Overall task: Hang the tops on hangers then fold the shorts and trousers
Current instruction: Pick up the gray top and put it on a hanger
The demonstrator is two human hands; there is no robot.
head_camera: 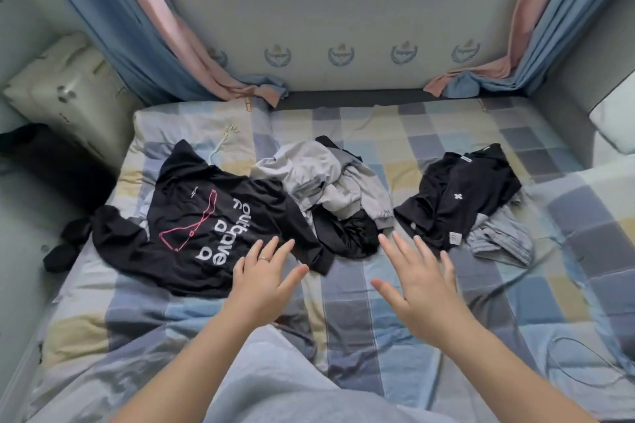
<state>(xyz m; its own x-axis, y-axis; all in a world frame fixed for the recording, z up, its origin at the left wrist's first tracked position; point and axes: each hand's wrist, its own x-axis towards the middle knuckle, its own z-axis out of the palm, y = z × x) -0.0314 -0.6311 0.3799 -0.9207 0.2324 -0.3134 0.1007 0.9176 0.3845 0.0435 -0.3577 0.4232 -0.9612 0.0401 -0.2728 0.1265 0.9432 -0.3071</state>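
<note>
The black tee [192, 227] is lying crumpled near the bed's [360, 312] left edge, print up, its long axis running from the far left corner toward the near middle, hem nearest. It looks light, limp and clingy, best pinched at both shoulders. Left hand [264, 280] and right hand [421, 285] are hovering, fingers spread, holding nothing.

Bed [395, 312] covered in blue/grey/yellow checked sheet, matching pillow [192, 127] at far left. Blue-and-pink curtains [144, 27] hang both sides, hems pooling on the mattress edge. Wall behind has a row of crest motifs [341, 53]. Thin dark cable [563, 364], probably a charger lead, loops bottom right. Pale bag [65, 86] left.
</note>
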